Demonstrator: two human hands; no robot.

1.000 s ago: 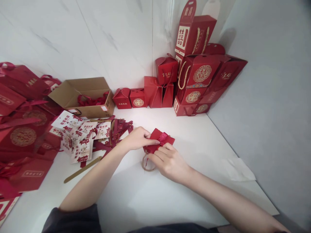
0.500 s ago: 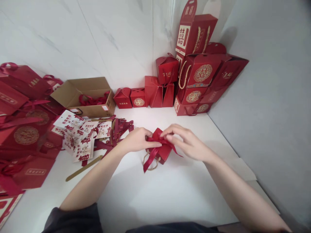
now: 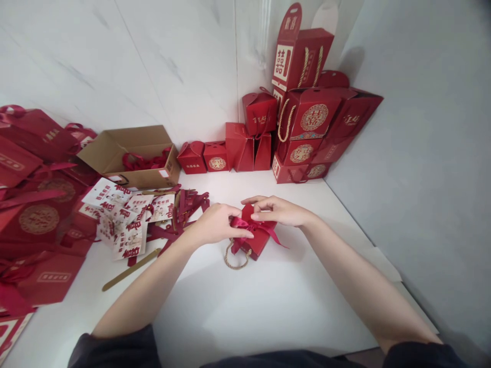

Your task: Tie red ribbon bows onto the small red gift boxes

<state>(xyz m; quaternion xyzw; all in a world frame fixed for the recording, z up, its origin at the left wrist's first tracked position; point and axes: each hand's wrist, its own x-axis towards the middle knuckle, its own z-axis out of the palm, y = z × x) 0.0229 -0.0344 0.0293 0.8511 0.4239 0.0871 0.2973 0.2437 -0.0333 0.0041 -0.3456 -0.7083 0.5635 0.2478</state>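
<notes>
A small red gift box (image 3: 262,240) lies on the white table, with a twisted gold rope handle (image 3: 237,267) at its near left side. Across its top runs a shiny red ribbon (image 3: 273,234), tied at the middle with a tail hanging to the right. My left hand (image 3: 218,223) pinches a loop of this ribbon between thumb and fingers at the box's left. From the far right, my right hand (image 3: 282,210) reaches over the box, its thumb and forefinger closed on the ribbon near the knot. Those fingers partly cover the knot and the top.
To the left lie white printed cards (image 3: 130,220), dark red ribbon strips (image 3: 184,204) and a gold strip (image 3: 132,270). Behind them stands a cardboard box (image 3: 143,179) with red ribbons inside. Red gift boxes are stacked at far left (image 3: 40,220) and back right (image 3: 314,117), near the walls.
My right hand has moved slightly left and farther over the box. The ribbon tail at the front left is drawn up toward my left hand, so the rope handle shows more.
</notes>
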